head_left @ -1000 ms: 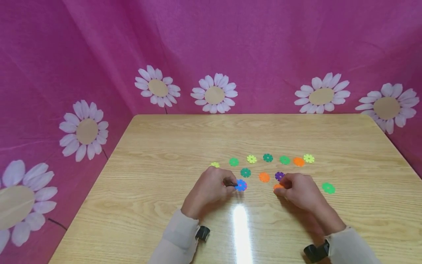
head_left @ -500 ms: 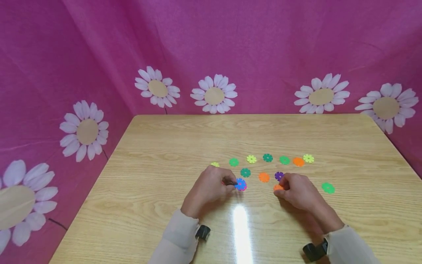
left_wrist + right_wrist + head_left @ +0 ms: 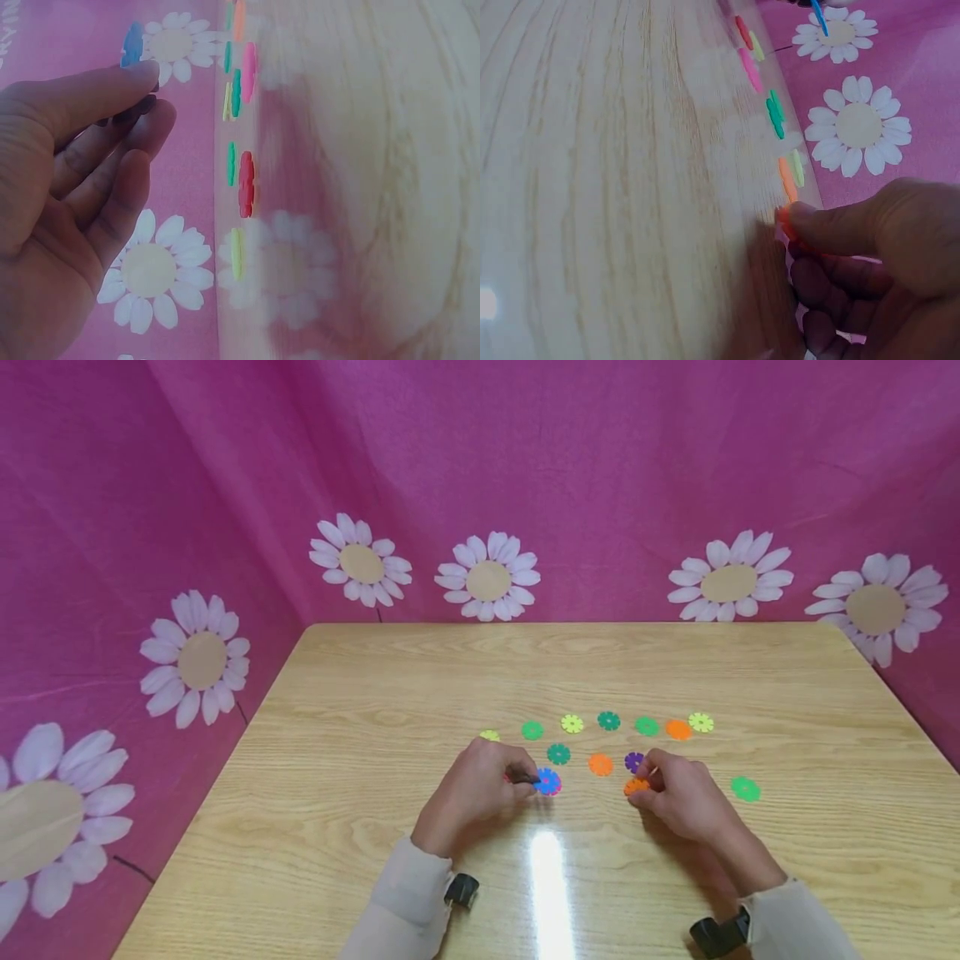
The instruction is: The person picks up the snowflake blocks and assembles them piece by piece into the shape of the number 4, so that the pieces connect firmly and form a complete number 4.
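Note:
My left hand holds a blue notched disc upright between thumb and fingers, above the table. A dark piece shows between the same fingers, partly hidden by them. In the head view the blue disc overlaps a pink disc, which lies on the table. A red disc is mostly hidden behind the left hand in the head view. My right hand pinches an orange notched disc by its edge, close to the tabletop. Just beyond those fingertips lies a purple disc.
Farther back lies a loose row of green, yellow and orange discs, among them a dark green disc. Another orange disc lies between the hands, and a green disc is off to the right. A pink flowered cloth borders the wooden table.
The right fingertips have shifted slightly, and more of the orange disc shows past them. The left hand stays in place, while its blue disc tilts a little.

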`<state>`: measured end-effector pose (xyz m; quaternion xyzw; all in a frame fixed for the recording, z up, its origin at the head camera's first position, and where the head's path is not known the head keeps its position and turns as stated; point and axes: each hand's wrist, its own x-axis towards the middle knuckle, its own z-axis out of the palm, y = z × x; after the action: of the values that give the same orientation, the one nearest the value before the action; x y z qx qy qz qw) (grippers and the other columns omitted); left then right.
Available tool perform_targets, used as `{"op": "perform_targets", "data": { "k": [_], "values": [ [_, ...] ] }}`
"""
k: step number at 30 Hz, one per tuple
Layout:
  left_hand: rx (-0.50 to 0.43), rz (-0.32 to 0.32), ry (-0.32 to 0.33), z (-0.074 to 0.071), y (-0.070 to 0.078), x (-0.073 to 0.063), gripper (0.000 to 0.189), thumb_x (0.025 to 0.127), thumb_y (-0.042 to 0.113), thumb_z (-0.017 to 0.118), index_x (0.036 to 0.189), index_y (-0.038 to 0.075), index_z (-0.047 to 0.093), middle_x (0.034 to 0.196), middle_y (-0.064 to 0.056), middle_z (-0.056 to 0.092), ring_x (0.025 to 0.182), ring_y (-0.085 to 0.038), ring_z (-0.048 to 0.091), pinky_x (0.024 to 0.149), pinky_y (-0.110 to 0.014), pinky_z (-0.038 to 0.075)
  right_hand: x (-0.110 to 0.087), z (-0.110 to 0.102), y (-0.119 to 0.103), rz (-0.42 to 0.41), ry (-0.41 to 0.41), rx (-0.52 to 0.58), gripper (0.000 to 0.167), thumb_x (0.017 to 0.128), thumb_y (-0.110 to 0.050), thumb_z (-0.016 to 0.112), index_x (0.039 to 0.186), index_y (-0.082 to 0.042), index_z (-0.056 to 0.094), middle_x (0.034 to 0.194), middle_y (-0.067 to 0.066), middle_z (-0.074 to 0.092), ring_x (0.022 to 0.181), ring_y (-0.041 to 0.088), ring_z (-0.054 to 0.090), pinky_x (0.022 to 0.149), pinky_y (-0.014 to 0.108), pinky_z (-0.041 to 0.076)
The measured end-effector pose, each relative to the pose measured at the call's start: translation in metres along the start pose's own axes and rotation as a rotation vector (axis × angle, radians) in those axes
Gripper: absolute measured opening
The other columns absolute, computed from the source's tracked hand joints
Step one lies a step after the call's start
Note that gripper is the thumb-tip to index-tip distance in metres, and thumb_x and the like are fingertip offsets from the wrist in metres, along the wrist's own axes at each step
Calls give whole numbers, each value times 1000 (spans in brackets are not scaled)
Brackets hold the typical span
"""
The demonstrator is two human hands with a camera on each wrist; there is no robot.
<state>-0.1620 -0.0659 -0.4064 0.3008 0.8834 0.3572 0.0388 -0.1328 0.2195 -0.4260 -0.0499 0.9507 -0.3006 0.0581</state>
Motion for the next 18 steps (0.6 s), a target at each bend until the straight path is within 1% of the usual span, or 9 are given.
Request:
{"op": "perform_targets", "data": {
  "k": [3,6,9,11,18],
  "values": [
    [-14,-9,-9,1,0,0,7,84,10,82,87,14,78,80,15,69,73,3,60,72,-19,51,-1,0,0,-23,24,13,21,85,-11,80,98,-4,65,79,2,64,72,21,55,64,34,45],
    [-30,-17,-15,2,-1,1,7,84,10,82,88,14,78,81,15,69,74,3,61,72,-18,51,-1,2,0,-63,69,19,19,84,-12,80,98,-5,68,80,0,64,73,19,53,65,33,44],
    [-44,-19,-24,3,-1,1,7,84,9,81,89,14,79,83,15,69,74,3,61,72,-18,51,0,4,-2,-102,119,33,19,83,-11,81,98,-4,71,85,1,66,75,19,53,67,32,46],
    [-47,-18,-31,4,-1,2,8,84,9,81,90,14,79,84,14,70,75,3,61,72,-17,51,0,5,-4,-123,138,51,19,83,-10,81,98,-5,71,88,1,67,77,19,54,69,32,47],
    [-66,-12,-45,4,0,4,7,85,9,81,90,13,78,84,13,70,75,3,62,72,-17,51,-1,7,-14,-160,129,141,11,86,-5,77,94,-11,72,87,-4,68,79,17,57,72,32,49]
  ]
}}
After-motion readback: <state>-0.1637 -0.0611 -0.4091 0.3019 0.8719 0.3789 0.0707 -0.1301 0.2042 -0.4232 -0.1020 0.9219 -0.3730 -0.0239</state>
